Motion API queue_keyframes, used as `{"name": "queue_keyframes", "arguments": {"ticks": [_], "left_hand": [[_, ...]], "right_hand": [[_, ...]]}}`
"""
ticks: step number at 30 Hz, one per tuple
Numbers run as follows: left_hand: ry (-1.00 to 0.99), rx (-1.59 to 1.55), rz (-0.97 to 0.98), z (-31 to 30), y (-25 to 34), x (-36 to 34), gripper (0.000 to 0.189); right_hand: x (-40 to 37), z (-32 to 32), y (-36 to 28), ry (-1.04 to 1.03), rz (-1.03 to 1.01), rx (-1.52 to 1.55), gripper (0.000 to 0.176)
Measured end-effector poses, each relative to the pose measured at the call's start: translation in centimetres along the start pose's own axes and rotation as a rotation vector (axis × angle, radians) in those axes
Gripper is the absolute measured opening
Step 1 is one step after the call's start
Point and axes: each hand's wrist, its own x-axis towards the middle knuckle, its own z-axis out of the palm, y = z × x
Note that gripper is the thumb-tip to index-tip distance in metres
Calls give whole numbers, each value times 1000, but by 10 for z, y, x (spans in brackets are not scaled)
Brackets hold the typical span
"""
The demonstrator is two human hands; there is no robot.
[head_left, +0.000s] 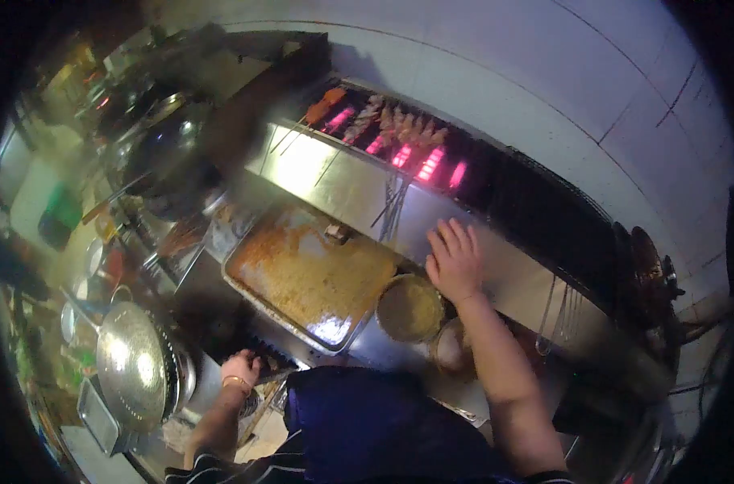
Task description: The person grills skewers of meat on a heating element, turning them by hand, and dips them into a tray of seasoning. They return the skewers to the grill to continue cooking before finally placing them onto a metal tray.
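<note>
Your right hand (pixel 454 260) lies flat on the stainless steel worktop (pixel 334 181), just short of the glowing grill.

Its fingers (pixel 451 240) are spread open and grip nothing. Beyond the fingertips, a row of meat skewers (pixel 387 121) lies across the long black grill (pixel 496 189) over pink-glowing elements, so that batch is on the heat and not yet off. Left of the fingers lie thin bare sticks (pixel 392 206) and a rectangular metal tray (pixel 302 274), smeared orange and nearly emptied. Just behind the heel of the hand sits a round bowl of yellow-brown paste (pixel 409 308). Your left hand (pixel 241 371) is low, well apart from those fingers, beside a domed shiny metal lid (pixel 131 365). Whether its fingers are closed on anything, you cannot tell from here.
</note>
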Motion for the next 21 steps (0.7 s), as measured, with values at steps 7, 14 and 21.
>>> {"name": "queue_keyframes", "arguments": {"ticks": [7,14,21], "left_hand": [[-16,50,3,0,2,2,26],[-65,56,-34,-4,5,2,27],[-83,46,0,-8,3,2,27]], "right_hand": [[2,-5,-6,66,76,-12,43],[4,-6,-8,63,90,-11,42],[4,-4,-8,45,94,14,41]]}}
